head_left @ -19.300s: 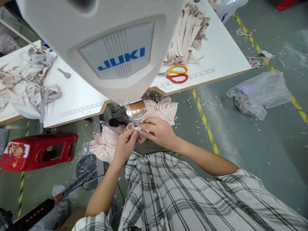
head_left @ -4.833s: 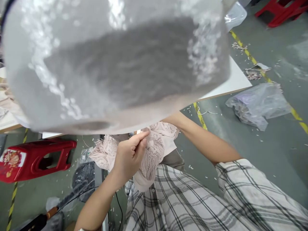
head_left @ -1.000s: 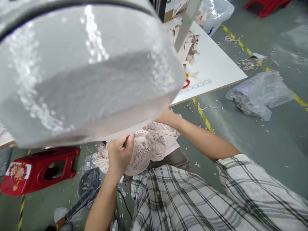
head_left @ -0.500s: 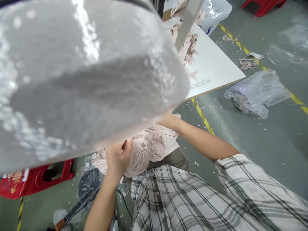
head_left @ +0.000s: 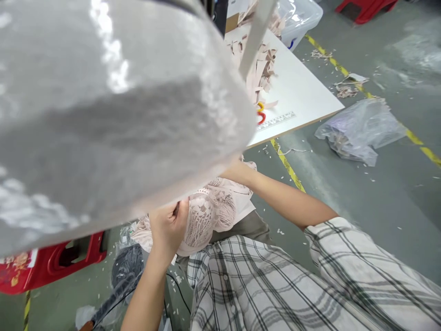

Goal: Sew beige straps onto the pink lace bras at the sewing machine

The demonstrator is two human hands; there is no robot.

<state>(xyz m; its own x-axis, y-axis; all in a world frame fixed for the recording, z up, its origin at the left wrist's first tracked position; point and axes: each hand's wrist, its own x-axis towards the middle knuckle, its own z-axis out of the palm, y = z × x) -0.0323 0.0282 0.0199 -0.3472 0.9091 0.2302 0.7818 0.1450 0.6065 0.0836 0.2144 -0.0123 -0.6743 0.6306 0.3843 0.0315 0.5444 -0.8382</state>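
Observation:
A pale pink lace bra [head_left: 199, 221] lies over my lap, its cups facing up. My left hand [head_left: 168, 225] is closed on the bra's left side, thumb pressed against the fingers. At the far side of the bra is my right hand [head_left: 237, 171]; its fingers are hidden behind a large, blurred, shiny grey-white object [head_left: 138, 124] close to the camera. That object covers the upper left of the view and the spot between my hands. More pale pink fabric [head_left: 142, 231] bunches beyond my left wrist.
A white table [head_left: 306, 87] at the upper right bears fabric strips, a ruler [head_left: 277, 120] and red-and-yellow handles [head_left: 261, 114]. A clear plastic bin [head_left: 299, 18] stands behind it. A plastic bag [head_left: 361, 131] lies on the floor. A red stool [head_left: 58, 264] stands at left.
The view has shifted slightly, and the red-and-yellow handles on the table now show past the grey object's edge. Both hands stay nearly where they were at the bra.

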